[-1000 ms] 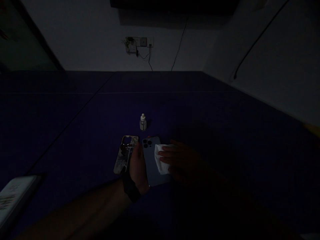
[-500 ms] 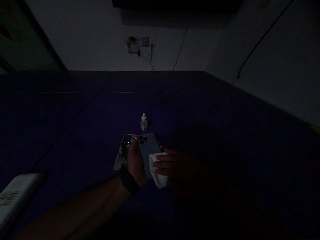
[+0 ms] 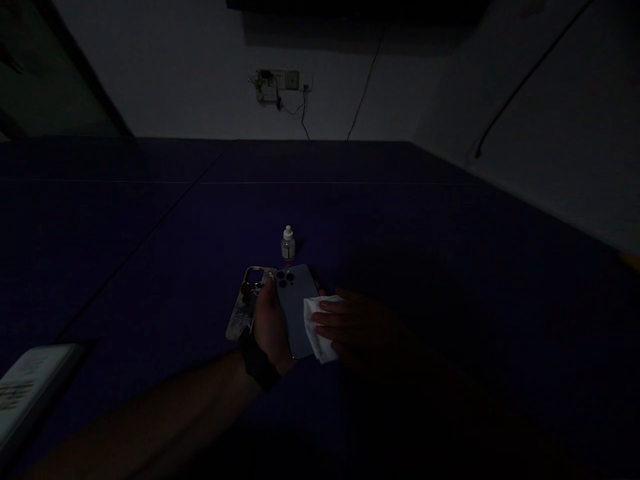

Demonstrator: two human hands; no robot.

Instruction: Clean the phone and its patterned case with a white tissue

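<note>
My left hand grips a blue-grey smartphone, its back with the camera lenses facing up. The thumb lies along the phone's left edge and fingertips show at its right edge. In my right hand is a white tissue, pressed against the lower right part of the phone's back. A patterned phone case lies just left of my left hand, partly hidden by it. Beyond the phone stands a small dropper bottle with a white top.
The room is very dark. A white box with printing lies on the purple surface at the left. Wall sockets with plugged-in cables are on the far wall, below a dark screen-like panel.
My right hand and the tissue have shifted slightly up and to the right over the phone's back. The left hand and phone stay nearly still.
</note>
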